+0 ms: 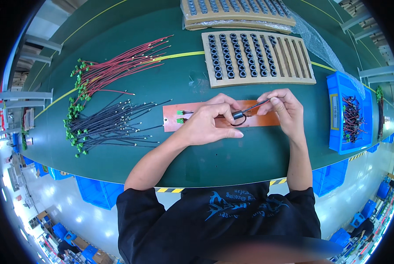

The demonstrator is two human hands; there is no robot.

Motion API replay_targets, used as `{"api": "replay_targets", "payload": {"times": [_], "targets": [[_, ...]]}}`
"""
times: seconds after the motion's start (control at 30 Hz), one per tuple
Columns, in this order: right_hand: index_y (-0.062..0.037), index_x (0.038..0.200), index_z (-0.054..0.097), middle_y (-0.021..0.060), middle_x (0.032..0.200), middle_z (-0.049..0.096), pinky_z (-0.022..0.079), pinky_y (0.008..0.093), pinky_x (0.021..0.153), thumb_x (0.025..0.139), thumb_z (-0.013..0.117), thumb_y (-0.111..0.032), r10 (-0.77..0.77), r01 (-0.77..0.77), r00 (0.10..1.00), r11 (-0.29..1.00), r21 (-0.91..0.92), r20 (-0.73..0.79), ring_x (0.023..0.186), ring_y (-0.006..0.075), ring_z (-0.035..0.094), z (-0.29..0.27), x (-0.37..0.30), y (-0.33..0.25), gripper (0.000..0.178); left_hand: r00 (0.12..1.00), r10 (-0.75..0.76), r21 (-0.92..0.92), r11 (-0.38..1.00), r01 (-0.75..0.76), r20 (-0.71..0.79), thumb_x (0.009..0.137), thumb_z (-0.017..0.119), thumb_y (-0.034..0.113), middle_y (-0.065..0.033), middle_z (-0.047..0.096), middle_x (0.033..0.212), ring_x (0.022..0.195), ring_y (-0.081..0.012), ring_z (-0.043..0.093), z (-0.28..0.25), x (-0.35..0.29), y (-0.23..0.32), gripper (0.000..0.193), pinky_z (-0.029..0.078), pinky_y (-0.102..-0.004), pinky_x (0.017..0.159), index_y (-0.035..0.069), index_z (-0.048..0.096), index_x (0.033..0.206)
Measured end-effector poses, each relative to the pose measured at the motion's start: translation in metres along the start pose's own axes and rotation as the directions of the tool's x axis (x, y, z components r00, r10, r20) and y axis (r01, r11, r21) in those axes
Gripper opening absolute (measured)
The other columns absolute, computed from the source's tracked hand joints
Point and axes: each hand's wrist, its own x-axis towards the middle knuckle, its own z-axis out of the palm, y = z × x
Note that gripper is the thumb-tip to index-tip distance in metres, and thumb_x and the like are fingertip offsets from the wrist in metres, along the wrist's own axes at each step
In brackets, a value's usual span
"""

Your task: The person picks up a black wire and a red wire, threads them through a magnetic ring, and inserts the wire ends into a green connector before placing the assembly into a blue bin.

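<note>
In front of me lies an orange-brown board with two green connectors at its left part and black leads running from them under my left hand. My left hand is closed, its fingers gripping a small black cylindrical ring core above the board. A black wire passes at the core and makes a loop below it. To the right, my right hand pinches that wire's upper end between thumb and fingertips. How the wire runs inside the core is hidden.
Red wires and black wires with green connectors lie spread at left. A cardboard tray of black ring cores stands behind the board, with stacked trays beyond. At right sits a blue bin holding wired parts, near bubble wrap.
</note>
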Motion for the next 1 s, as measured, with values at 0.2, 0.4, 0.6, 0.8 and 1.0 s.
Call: {"api": "replay_targets", "payload": {"times": [0.2,0.4,0.6,0.8,1.0], "targets": [[0.0026,0.111,0.059,0.0183,0.11,0.069,0.059,0.0328,0.084,0.106,0.049,-0.005,-0.07,0.056,0.993,0.987,0.149,0.09,0.091,0.0201,0.072,-0.007,0.005,-0.002,0.013,0.966,-0.241,-0.23,0.939,0.255,0.088,0.098,0.069,0.011,-0.0115,0.067,0.103,0.084,-0.0134,0.067,0.016,0.04,0.003,0.014,0.057,-0.0273,0.074,-0.003,0.069,0.092],[0.0036,0.114,0.064,0.0138,0.103,0.072,0.059,0.029,0.082,0.096,0.067,-0.003,-0.023,0.033,0.997,0.987,0.155,-0.071,0.088,0.0151,0.072,-0.005,0.011,0.004,0.019,0.99,-0.14,-0.249,0.96,0.131,-0.018,0.095,0.071,0.009,-0.0069,0.065,0.098,0.086,-0.0114,0.065,0.029,0.06,-0.014,0.013,0.053,-0.025,0.072,-0.001,0.075,0.103],[0.0059,0.095,0.073,0.0103,0.088,0.074,0.058,0.0243,0.072,0.095,0.068,-0.003,-0.048,0.047,0.995,0.999,-0.018,-0.088,0.075,0.0124,0.072,-0.027,0.025,0.012,0.01,0.995,-0.078,-0.165,0.984,0.066,-0.065,0.095,0.07,0.003,-0.0099,0.068,0.096,0.089,-0.0162,0.065,0.038,0.082,-0.02,0.01,0.052,-0.0283,0.077,-0.004,0.076,0.099],[0.0064,0.101,0.073,0.0113,0.092,0.072,0.058,0.0256,0.074,0.098,0.064,-0.004,-0.03,0.021,0.999,0.961,0.274,0.03,0.079,0.0137,0.07,-0.037,0.028,0.014,0.014,0.975,-0.199,-0.312,0.924,0.221,0.103,0.092,0.073,0.002,-0.0084,0.07,0.089,0.075,-0.0102,0.062,0.024,0.096,-0.022,0.007,0.051,-0.0252,0.068,-0.004,0.077,0.094],[0.0048,0.102,0.074,0.0081,0.089,0.07,0.057,0.0247,0.072,0.097,0.067,-0.006,0.104,-0.093,0.994,0.955,0.283,-0.024,0.077,0.0108,0.067,-0.043,0.027,0.021,0.014,0.994,-0.11,-0.298,0.949,0.1,-0.015,0.09,0.072,-0.005,-0.0109,0.068,0.095,0.08,-0.0145,0.067,0.05,0.091,-0.026,0.015,0.056,-0.026,0.071,-0.003,0.073,0.105]]}}
